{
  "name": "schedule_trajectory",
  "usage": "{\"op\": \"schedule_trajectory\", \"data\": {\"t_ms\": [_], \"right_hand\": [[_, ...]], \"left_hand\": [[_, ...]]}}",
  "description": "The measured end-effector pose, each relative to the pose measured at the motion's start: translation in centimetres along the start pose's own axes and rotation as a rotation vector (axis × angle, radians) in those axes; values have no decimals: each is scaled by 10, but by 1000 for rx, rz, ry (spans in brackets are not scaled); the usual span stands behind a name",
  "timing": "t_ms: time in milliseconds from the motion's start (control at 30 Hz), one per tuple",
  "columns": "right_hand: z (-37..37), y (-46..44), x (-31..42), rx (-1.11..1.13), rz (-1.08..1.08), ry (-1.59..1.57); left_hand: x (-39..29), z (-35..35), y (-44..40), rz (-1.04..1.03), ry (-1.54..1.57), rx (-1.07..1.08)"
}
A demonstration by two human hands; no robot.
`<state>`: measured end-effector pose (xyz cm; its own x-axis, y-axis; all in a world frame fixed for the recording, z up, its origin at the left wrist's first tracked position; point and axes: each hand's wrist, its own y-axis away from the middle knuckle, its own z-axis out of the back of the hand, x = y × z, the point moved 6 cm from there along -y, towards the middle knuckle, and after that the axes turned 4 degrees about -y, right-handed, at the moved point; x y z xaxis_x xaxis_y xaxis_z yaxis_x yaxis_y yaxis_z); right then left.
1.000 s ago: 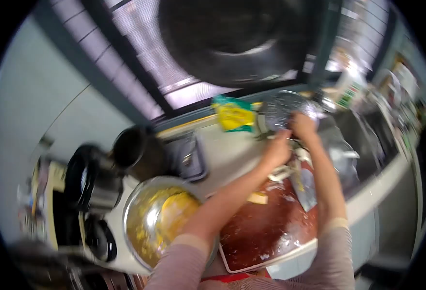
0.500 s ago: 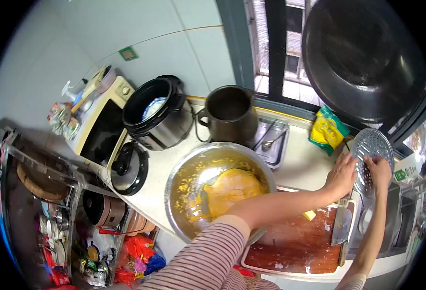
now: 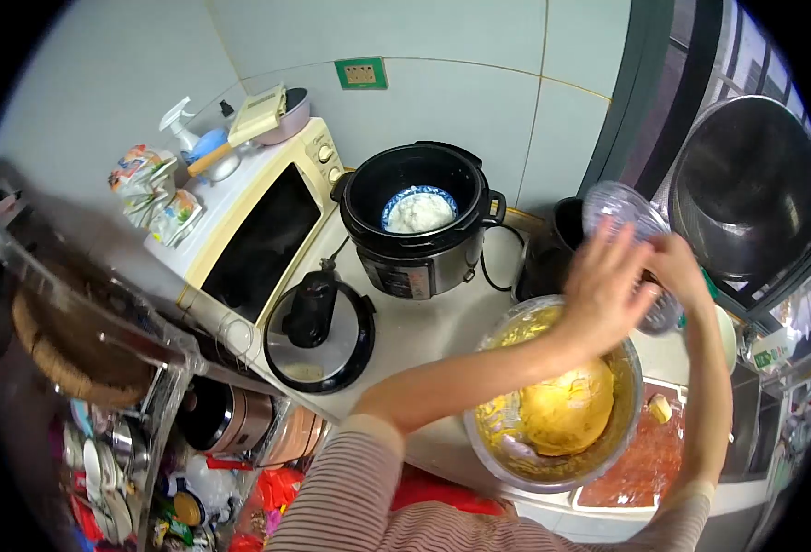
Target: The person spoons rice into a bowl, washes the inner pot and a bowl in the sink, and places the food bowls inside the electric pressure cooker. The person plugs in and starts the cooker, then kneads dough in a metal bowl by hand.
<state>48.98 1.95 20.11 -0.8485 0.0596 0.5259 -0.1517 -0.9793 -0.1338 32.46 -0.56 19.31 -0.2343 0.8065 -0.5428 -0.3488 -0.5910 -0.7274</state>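
Observation:
A round perforated metal rack (image 3: 622, 208) is in my right hand (image 3: 680, 269), blurred by motion, above the far right side of the steel bowl. My left hand (image 3: 608, 293) is beside it with its fingers spread, in front of the rack. Below, the steel bowl (image 3: 634, 419) holds a yellow dough mass (image 3: 567, 409), with yellow smears on its wall. An open electric cooker (image 3: 415, 267) stands left of my hands, with a blue-rimmed dish of white powder (image 3: 421, 211) inside. Its black-handled lid (image 3: 321, 333) lies on the counter.
A microwave (image 3: 263, 239) with items on top stands at the left. A dark pot (image 3: 548, 253) is behind the bowl. The red-brown board (image 3: 640, 460) with a small yellow piece (image 3: 660, 408) lies right. A wok (image 3: 746, 189) leans by the window.
The view has swung left toward the cooker. Both hands have lifted the rack from the counter's right end to above the bowl's far side, and my left hand's fingers have spread.

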Motion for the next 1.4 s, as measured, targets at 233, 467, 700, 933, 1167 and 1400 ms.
{"op": "schedule_trajectory", "data": {"t_ms": [233,467,700,933,1167,1400], "right_hand": [[-140,-114,182,252,55,257],[-249,-179,225,370,21,275],[-269,-191,215,508,-172,100],[-269,-184,215,398,-39,161],[-283,-173,218,513,-17,236],[-308,-167,207,476,37,242]], "left_hand": [[140,173,21,104,-297,-119],[257,227,29,314,-217,4],[293,219,1,204,-481,215],[296,216,-15,146,-620,545],[281,222,-26,206,-771,580],[299,239,-18,336,-540,421]]}}
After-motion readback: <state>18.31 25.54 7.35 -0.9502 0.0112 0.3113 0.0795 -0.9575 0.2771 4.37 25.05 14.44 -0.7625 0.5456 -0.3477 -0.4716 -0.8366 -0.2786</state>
